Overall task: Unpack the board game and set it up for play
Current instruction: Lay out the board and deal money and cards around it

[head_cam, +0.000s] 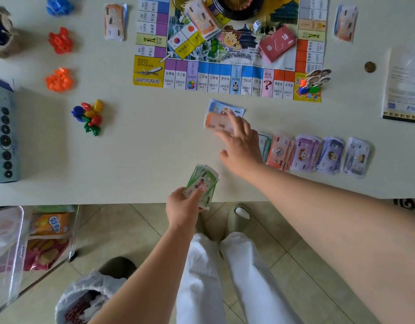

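The paper game board lies flat at the top centre of the white table. My left hand grips a fanned stack of green play money at the table's near edge. My right hand reaches forward with straight fingers resting on a small pile of blue and orange notes just below the board. To its right lies a row of sorted note stacks. A red card deck, a white die and standing pawn figures sit on the board.
Piles of plastic pieces lie at left: blue, red, orange and mixed colours. The game box is at the left edge. More note piles, a coin and a leaflet surround the board.
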